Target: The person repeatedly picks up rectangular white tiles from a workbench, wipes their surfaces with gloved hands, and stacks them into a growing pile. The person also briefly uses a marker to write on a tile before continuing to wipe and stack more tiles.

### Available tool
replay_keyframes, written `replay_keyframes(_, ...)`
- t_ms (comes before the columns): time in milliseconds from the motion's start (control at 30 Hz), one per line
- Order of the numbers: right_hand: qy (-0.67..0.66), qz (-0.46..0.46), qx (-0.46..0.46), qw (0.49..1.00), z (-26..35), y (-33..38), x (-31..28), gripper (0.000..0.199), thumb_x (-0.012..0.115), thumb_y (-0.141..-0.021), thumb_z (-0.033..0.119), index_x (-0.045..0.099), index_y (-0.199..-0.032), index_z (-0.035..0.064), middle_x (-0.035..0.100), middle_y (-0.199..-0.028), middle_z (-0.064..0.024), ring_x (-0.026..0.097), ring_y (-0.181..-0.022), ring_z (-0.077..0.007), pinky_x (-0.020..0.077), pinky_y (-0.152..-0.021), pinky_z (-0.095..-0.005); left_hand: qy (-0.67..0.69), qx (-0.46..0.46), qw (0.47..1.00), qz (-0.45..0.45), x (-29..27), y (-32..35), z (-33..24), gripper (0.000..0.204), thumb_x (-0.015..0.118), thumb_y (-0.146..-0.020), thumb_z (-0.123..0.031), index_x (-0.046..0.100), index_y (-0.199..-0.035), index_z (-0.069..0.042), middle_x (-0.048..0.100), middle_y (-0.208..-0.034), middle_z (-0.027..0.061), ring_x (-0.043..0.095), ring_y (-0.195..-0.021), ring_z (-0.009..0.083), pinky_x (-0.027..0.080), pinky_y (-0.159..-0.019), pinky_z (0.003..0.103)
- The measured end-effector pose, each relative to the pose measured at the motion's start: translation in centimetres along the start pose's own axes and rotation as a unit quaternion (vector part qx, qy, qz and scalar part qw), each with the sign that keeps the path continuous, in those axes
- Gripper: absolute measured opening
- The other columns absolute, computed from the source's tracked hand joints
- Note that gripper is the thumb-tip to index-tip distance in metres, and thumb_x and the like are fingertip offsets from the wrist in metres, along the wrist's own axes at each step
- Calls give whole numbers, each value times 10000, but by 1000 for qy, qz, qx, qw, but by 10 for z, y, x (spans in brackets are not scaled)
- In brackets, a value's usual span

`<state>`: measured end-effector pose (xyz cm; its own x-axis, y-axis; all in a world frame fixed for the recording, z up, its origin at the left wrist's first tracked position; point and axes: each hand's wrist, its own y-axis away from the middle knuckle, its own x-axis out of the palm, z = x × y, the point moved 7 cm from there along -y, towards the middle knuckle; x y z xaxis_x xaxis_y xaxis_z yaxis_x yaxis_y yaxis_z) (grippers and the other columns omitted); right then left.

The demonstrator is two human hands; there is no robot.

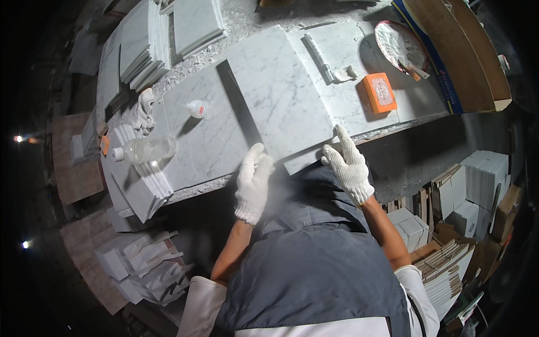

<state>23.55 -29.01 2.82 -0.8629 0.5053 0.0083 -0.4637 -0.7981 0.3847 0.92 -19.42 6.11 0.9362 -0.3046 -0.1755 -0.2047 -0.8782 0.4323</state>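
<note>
Left hand (253, 182), white knit glove, gripped near left corner of square white grey-veined marble tile (279, 92); fingers curled on tile edge. Right hand (348, 164), gloved, fingers spread fairly wide, touched tile's near right edge. Tile lay tilted on marble-topped bench (202, 140). Clear plastic bottle (147, 149) lay left; orange rectangular block (379, 92) far right.

Orange labelled block (379, 92), clear bottle (147, 149)
</note>
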Motion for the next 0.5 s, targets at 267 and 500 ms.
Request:
replay_keyframes(267,68,-15,23,997,12,4,-1,590,680,-1012,207,465,-1533,33,727,-936,-70,684,-839,-120,547,-827,-281,51,-60,996,45,3,-16,1,642,632,-1035,-238,384,-1538,75,542,-1353,195,614,-1132,213,591,-951,374)
replay_keyframes(500,81,26,25,996,12,12,14,582,688,-1012,167,470,-1534,29,713,-1078,-74,651,-938,-97,543,-845,-273,11,-93,996,11,-3,-38,3,713,658,-1008,-295,366,-1549,66,527,-1377,207,645,-1109,223,645,-755,342)
